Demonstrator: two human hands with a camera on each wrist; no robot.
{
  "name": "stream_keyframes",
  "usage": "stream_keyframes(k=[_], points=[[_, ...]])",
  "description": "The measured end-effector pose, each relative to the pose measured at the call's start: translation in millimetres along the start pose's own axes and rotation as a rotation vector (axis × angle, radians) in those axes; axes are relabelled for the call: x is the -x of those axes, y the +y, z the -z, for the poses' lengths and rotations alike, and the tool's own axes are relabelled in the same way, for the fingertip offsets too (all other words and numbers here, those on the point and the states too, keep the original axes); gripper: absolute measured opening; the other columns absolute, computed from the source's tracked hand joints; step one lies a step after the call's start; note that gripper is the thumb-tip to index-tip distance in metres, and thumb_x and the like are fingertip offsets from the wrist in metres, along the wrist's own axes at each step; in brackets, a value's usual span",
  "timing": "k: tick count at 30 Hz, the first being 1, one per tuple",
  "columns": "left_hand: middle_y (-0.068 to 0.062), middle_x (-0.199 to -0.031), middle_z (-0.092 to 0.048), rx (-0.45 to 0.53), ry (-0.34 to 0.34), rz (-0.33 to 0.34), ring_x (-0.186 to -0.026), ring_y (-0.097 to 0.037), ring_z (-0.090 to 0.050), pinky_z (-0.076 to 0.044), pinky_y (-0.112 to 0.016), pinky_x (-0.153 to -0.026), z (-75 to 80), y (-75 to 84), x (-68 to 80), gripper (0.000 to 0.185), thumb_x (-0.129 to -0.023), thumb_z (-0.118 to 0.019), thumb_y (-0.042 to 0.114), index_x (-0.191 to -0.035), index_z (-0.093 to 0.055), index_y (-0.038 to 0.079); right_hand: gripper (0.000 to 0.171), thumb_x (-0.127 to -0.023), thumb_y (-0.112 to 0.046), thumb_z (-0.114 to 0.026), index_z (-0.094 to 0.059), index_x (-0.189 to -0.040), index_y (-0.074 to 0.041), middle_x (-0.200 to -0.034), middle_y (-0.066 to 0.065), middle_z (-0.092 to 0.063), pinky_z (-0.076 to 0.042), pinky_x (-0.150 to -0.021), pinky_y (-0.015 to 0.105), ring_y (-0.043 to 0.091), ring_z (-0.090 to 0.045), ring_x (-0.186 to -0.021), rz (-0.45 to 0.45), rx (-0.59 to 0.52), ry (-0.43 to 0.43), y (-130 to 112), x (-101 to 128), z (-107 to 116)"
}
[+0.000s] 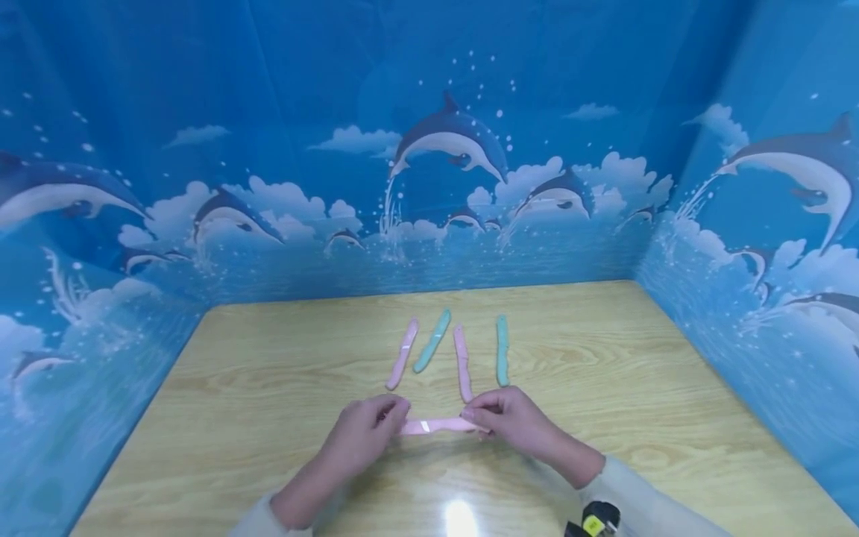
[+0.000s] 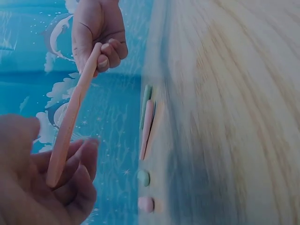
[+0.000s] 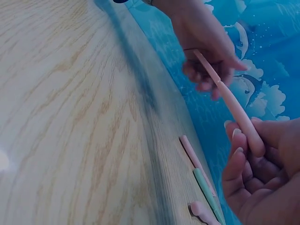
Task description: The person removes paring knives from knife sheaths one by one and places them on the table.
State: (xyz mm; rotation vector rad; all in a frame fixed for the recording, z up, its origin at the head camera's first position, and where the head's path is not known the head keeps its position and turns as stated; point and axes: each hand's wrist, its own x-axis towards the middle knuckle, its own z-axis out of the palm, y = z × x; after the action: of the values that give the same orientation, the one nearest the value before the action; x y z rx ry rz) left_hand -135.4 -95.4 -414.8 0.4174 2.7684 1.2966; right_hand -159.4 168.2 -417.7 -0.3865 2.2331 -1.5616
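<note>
Left hand [image 1: 365, 429]: pinches the left end of the pink strip, fingers curled round it
Pink strip [image 1: 436, 426]: held level between both hands, just above the wooden table [image 1: 268, 418], near its front edge
Right hand [image 1: 513, 418]: pinches the strip's right end, fingers curled
Strips beyond the hands: a pink one [image 1: 403, 364], a teal one [image 1: 432, 341], a second pink [image 1: 463, 364], a second teal [image 1: 502, 350], lying apart on the table
Backdrop [image 1: 429, 149]: blue dolphin print on three sides

Pink and teal strips on pale wood

The held strip [image 1: 438, 426] is pink; on the light, grained table [image 1: 268, 388] lie two pink strips [image 1: 403, 364] [image 1: 462, 363] and two teal ones [image 1: 432, 341] [image 1: 502, 350]. Blue walls [image 1: 429, 149] show dolphins, clouds, splashes.
</note>
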Motion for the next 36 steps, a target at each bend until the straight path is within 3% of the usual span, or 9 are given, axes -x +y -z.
stream_keyframes(k=[3,6,10,13,20,25,31,36], points=[[0.0,-0.102,-0.07,-0.125,0.08,-0.051,-0.076,-0.006,-0.062,-0.052,-0.021,-0.061,2.4,1.7,1.9,0.046,-0.096,-0.058,0.044,-0.129,-0.06,0.013,0.032,-0.092,-0.028,-0.067,-0.07,-0.106,0.001,-0.083,0.004,-0.069,-0.06,-0.072,0.038,0.021,-0.065,-0.076,0.019,0.005,-0.001,0.7,-0.2,-1.0],[0.0,-0.114,-0.069,-0.263,0.124,-0.161,-0.084,-0.008,-0.066,-0.056,-0.025,-0.069,3.6,1.5,5.2,0.06,-0.087,-0.068,0.046,-0.137,-0.054,0.015,0.029,-0.092,-0.027,-0.067,-0.071,-0.104,0.0,-0.082,0.004,-0.069,-0.06,-0.071,0.039,0.018,-0.064,-0.074,0.031,0.01,0.0,1.2,-0.1,-2.2],[-0.004,-0.105,-0.071,-0.377,0.177,-0.412,-0.077,-0.008,-0.066,-0.059,-0.028,-0.071,2.8,-3.7,8.4,0.072,-0.078,-0.077,0.04,-0.139,-0.052,0.01,0.028,-0.092,-0.027,-0.067,-0.071,-0.102,-0.002,-0.082,0.004,-0.069,-0.06,-0.07,0.04,0.019,-0.064,-0.074,0.038,0.027,0.012,0.7,0.4,-2.8],[-0.002,-0.092,-0.072,-0.41,0.188,-0.518,-0.071,-0.007,-0.065,-0.059,-0.027,-0.069,1.9,-5.8,10.0,0.071,-0.075,-0.08,0.033,-0.136,-0.054,0.008,0.027,-0.092,-0.027,-0.067,-0.071,-0.102,-0.002,-0.081,0.005,-0.069,-0.06,-0.07,0.04,0.022,-0.065,-0.074,0.049,0.035,0.02,0.1,0.6,-2.9],[-0.003,-0.094,-0.074,-0.416,0.119,-0.506,-0.079,-0.012,-0.07,-0.059,-0.027,-0.071,2.4,-3.6,12.0,0.035,-0.081,-0.077,0.023,-0.112,-0.07,0.008,0.026,-0.092,-0.027,-0.067,-0.072,-0.101,-0.002,-0.079,0.008,-0.068,-0.06,-0.07,0.041,0.019,-0.063,-0.072,0.054,0.024,0.021,0.0,1.6,-2.8],[-0.003,-0.095,-0.074,-0.422,0.075,-0.558,-0.083,-0.015,-0.071,-0.059,-0.028,-0.074,1.1,-4.8,11.1,0.031,-0.08,-0.077,0.022,-0.106,-0.072,0.007,0.026,-0.092,-0.025,-0.066,-0.071,-0.102,-0.002,-0.08,0.009,-0.069,-0.06,-0.07,0.041,0.018,-0.063,-0.072,0.061,0.018,0.023,0.3,1.6,-3.4],[-0.002,-0.095,-0.074,-0.443,0.079,-0.553,-0.085,-0.015,-0.071,-0.059,-0.029,-0.075,-0.6,-6.1,11.4,0.025,-0.081,-0.077,0.019,-0.103,-0.072,0.009,0.029,-0.093,-0.027,-0.066,-0.07,-0.104,0.0,-0.085,0.011,-0.07,-0.06,-0.07,0.039,0.02,-0.065,-0.075,0.069,0.028,0.034,0.1,2.2,-4.9],[-0.003,-0.095,-0.074,-0.447,0.095,-0.56,-0.084,-0.016,-0.072,-0.06,-0.029,-0.075,-0.3,-7.1,12.3,0.025,-0.08,-0.077,0.018,-0.103,-0.072,0.009,0.036,-0.094,-0.029,-0.064,-0.064,-0.115,0.0,-0.103,0.009,-0.07,-0.058,-0.079,0.029,0.02,-0.067,-0.091,0.179,0.158,0.076,-3.8,2.3,-7.7]])
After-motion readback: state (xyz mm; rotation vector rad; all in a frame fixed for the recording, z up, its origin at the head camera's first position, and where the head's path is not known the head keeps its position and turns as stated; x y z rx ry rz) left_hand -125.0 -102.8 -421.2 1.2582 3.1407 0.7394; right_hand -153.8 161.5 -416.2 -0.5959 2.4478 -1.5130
